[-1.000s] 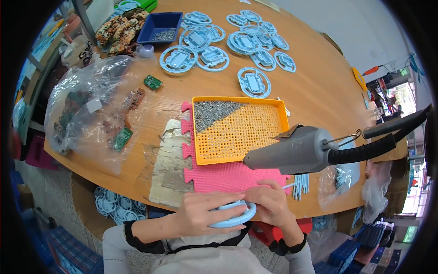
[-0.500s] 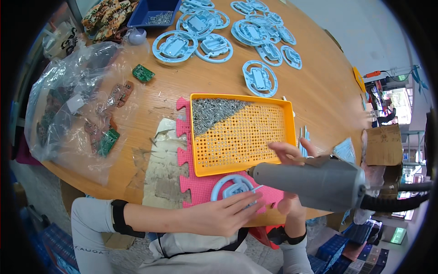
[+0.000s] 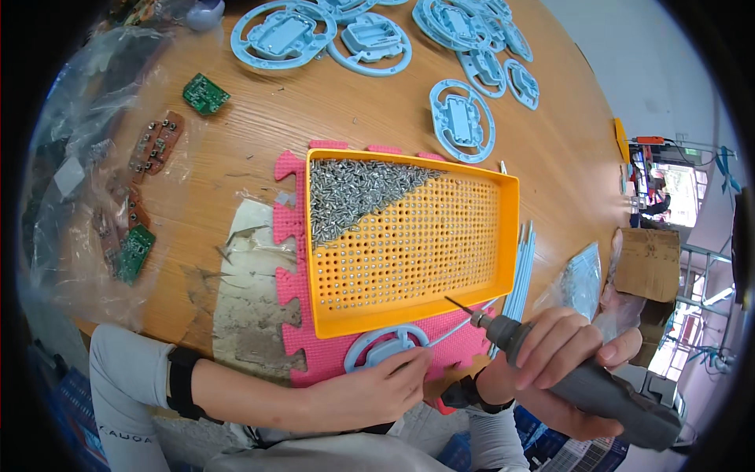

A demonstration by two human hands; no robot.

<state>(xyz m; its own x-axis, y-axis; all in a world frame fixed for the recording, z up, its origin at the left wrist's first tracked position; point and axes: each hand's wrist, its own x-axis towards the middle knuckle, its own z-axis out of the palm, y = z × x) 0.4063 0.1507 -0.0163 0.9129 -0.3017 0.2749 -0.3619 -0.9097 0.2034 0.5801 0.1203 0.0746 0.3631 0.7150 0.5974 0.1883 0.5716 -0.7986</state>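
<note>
My right hand (image 3: 562, 354) is wrapped round a dark grey electric screwdriver (image 3: 613, 397). Its thin bit points up and left, with the tip over the front right part of a yellow screw tray (image 3: 515, 236). Loose silver screws (image 3: 354, 193) are heaped in the tray's far left corner, and many of its holes hold single screws. My left hand (image 3: 385, 385) has its fingers closed on a light-blue plastic wheel-shaped part (image 3: 354, 354) in front of the tray. A thin light-blue stick (image 3: 464, 321) reaches from this part toward the tray's front right corner. The left fingertips are partly hidden.
A pink foam mat (image 3: 295, 315) lies under the tray. More light-blue wheel parts (image 3: 462, 122) are spread at the back. Green circuit boards (image 3: 206, 94) and a clear plastic bag (image 3: 59, 259) are at left. Light-blue sticks (image 3: 519, 275) lie right of the tray, near a cardboard box (image 3: 646, 263).
My right hand, earlier open behind the hanging screwdriver, now grips it, and the bit has come over the tray. My left hand stays at the wheel part. The view has shifted closer.
</note>
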